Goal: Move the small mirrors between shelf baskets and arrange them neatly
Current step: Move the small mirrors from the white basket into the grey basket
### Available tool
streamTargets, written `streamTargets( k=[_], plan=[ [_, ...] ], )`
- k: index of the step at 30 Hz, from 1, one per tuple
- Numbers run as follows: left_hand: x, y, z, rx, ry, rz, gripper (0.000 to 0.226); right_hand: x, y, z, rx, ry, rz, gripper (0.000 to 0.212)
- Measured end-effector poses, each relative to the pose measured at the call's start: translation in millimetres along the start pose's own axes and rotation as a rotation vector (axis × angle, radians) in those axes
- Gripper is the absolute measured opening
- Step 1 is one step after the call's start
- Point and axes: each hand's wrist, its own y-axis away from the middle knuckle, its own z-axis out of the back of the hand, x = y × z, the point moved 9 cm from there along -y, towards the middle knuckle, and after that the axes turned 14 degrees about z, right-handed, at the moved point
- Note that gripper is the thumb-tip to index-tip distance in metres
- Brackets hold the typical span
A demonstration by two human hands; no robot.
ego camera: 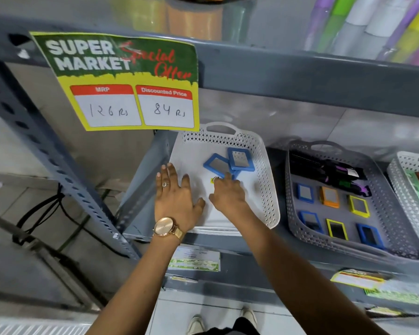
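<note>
Nearest the camera, two bare forearms reach up and forward over the front lip of the grey metal shelf. The left hand, with a rose-gold wristwatch on its wrist, lies flat with fingers spread and holds nothing, resting on the floor of the white perforated plastic basket near its left edge. The right hand is in the same white basket, loosely curled with one finger stretched forward, touching the lower edge of a cluster of small blue-framed rectangular mirrors; it grips nothing that can be seen. Those blue mirrors lie overlapping and askew toward the middle of the white basket, just beyond both hands. Right of the white basket sits a grey perforated plastic basket holding six small mirrors with blue, orange and yellow frames laid apart in two rows, with dark packaged items behind them. Above and left of the white basket hangs a green and yellow paper price sign fixed to the upper shelf.
</note>
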Motion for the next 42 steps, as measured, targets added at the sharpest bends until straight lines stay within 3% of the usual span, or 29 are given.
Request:
streamTargets(
  k=[5, 11, 16, 20, 24, 35, 40, 42],
  plan=[
    [0, -1, -2, -0.001, -0.009, -0.002, 0.075, -15, 13, 11, -0.062, -0.147, -0.021, 0.05],
    [-2, -1, -2, 0.008, -0.047, -0.021, 0.077, -42, 57, 64, -0.364, -0.155, -0.018, 0.047],
    [-3, -2, -5, 0.01, -0.071, -0.037, 0.08, -113, 108, 104, -0.592, -0.094, -0.184, 0.045],
    [-3, -2, -5, 0.003, -0.051, -0.047, 0.079, -187, 140, 91, -0.511, -0.096, -0.418, 0.045],
    [-3, -2, -3, -0.008, -0.037, -0.05, 0.078, -223, 158, 66, -0.382, -0.164, -0.51, 0.048],
    [-3, -3, -3, -0.007, -0.021, -0.049, 0.076, -248, 165, 26, -0.199, -0.267, -0.641, 0.047],
    [-2, -3, -3, -0.005, -0.018, -0.052, 0.074, -246, 166, 21, -0.092, -0.172, -0.696, 0.042],
    [-3, -2, -3, -0.005, -0.021, -0.057, 0.074, -237, 169, 32, -0.141, -0.118, -0.699, 0.042]
  ],
)
